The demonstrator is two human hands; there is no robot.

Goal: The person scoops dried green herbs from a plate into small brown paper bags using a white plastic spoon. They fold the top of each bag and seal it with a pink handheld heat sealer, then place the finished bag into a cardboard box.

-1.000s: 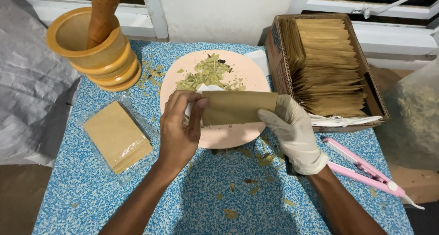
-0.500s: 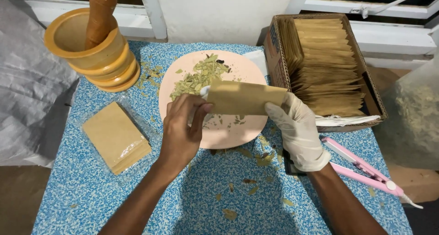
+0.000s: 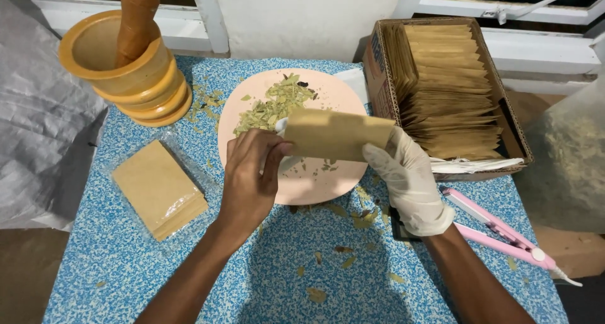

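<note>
While the gloved right hand grips the pouch by its right end, long axis crosswise above the plate, the bare left hand pinches a spoon at its left mouth.

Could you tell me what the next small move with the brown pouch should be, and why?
Probably tip the brown paper pouch upright so the contents settle. The gloved right hand holds its end, the bare left hand is at its mouth with a small white scoop, and it lies sideways over the pink plate of dried leaves.
</note>
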